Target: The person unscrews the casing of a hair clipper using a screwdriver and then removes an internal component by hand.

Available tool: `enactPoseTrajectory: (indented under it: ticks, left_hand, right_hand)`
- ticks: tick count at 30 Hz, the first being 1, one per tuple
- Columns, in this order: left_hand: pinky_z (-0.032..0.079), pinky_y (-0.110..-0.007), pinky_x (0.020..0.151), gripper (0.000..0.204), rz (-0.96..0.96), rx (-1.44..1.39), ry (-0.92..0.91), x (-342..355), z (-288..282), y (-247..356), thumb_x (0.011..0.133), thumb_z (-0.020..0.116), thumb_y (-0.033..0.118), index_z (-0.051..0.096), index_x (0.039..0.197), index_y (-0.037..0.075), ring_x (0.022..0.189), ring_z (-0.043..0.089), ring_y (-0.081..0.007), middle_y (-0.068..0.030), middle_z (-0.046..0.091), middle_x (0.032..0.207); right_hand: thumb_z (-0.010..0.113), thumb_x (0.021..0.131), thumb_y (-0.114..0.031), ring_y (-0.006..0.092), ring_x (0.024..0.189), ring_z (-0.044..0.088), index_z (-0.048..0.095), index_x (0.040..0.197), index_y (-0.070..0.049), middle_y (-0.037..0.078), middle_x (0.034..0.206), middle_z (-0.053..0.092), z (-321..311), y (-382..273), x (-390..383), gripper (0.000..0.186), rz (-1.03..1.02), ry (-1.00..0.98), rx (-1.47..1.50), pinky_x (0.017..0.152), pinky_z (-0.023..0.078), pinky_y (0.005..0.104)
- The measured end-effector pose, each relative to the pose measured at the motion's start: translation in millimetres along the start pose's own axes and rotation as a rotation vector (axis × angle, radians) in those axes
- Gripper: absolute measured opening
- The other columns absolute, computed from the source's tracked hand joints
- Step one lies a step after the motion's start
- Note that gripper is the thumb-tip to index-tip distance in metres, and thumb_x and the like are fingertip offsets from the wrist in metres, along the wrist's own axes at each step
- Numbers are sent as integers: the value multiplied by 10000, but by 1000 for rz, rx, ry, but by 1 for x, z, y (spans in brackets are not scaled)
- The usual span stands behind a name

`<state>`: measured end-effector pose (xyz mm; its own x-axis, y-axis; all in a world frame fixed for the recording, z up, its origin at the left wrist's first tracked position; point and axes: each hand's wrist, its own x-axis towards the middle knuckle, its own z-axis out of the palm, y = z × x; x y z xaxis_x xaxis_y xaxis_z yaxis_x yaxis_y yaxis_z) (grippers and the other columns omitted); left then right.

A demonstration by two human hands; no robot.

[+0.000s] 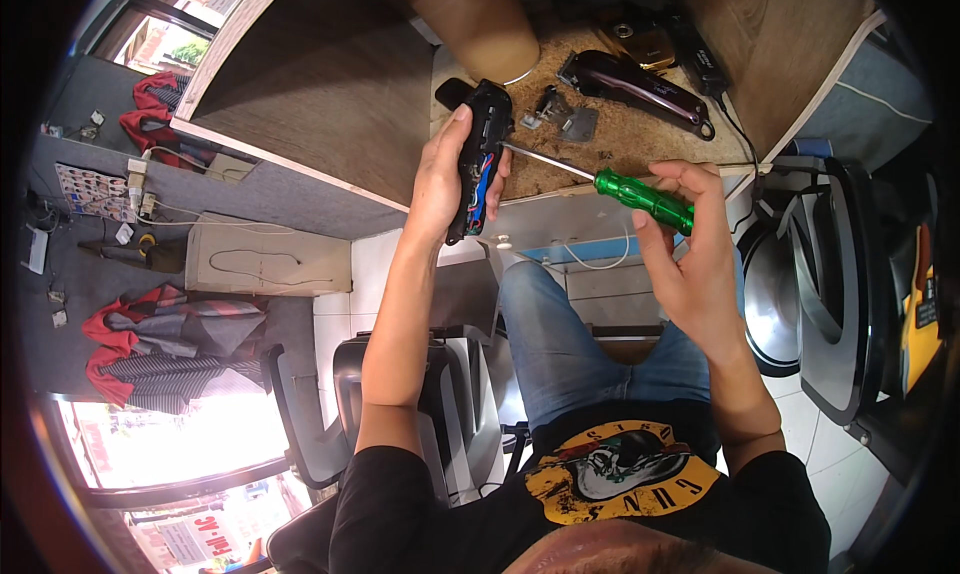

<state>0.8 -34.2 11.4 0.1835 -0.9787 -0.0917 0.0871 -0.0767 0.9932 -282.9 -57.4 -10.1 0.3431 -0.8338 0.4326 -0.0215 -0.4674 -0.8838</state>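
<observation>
Workbench [300, 84] is sitting ahead, wood top with a worn brown patch. A second, dark maroon hair clipper [635, 89] is lying on that patch, with loose metal blade parts [565, 119] just beside it and dark cased items behind, too blurred to name.

Left hand [445, 179] is clamping a black hair clipper body [480, 159], held upright over the bench edge, housing off, coloured wires showing. Right hand [690, 254] is pinching the green handle of a screwdriver [640, 196]; its shaft is reaching left and the tip is meeting the clipper body's side. Hands are well apart, joined only by the tool.

Risks, as I'm judging them:
- Tip is sitting close to the exposed wires; a slip could nick insulation or pull a lead.
- Grip on the handle is light, fingertips only, so torque could cam the tip out.
- Work is hanging in mid-air over the lap; a freed screw could drop to the floor.

Signage: a sheet of small pictures [95, 189] is hanging on the grey wall at far left; a red-and-white sign [190, 539] is showing through the window at lower left.
</observation>
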Motion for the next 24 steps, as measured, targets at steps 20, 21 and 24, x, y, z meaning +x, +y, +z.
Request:
enactPoseTrajectory:
  ticks: [20, 21, 24]
  left_hand:
    - [469, -269, 407, 614, 53, 172, 41, -4, 14, 6, 1145, 351, 518, 584, 912, 0, 431, 533, -127, -85, 584, 629]
    - [470, -269, 406, 609, 50, 164, 35, -4, 13, 6, 1145, 351, 516, 582, 921, -1, 432, 532, -128, -87, 585, 632]
    - [484, -281, 414, 509, 37, 116, -4, -4, 5, 4, 1147, 378, 479, 565, 1061, 14, 460, 553, -138, -101, 612, 703]
  right_hand:
    - [679, 1049, -77, 96, 1013, 548, 489, 1345, -22, 70, 1182, 528, 12, 1, -5, 356, 170, 155, 494, 809, 460, 237]
    - [679, 1049, -77, 96, 1013, 548, 489, 1345, -22, 70, 1182, 528, 10, 2, -5, 356, 171, 155, 494, 809, 460, 237]
    - [623, 1098, -153, 93, 945, 547, 493, 1335, -28, 66, 1127, 548, 6, 7, -4, 298, 193, 137, 447, 786, 457, 233]
